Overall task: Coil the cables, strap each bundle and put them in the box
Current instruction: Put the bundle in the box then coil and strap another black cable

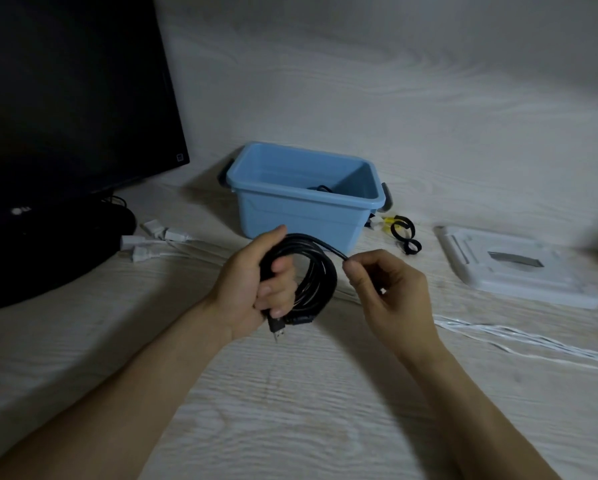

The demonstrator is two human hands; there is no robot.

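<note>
Your left hand (252, 289) grips the coiled black rubber-sheathed cable (313, 271) just in front of the light-blue plastic box (273, 206); your right hand (384, 285) pinches its loose tail. Light, springy, probably inclined to uncoil. Hold across all loops when strapping.

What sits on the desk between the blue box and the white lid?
Head view: loose black straps with a yellow-tipped connector, right of the blue box and left of the white lid; otherwise bare desk.
</note>
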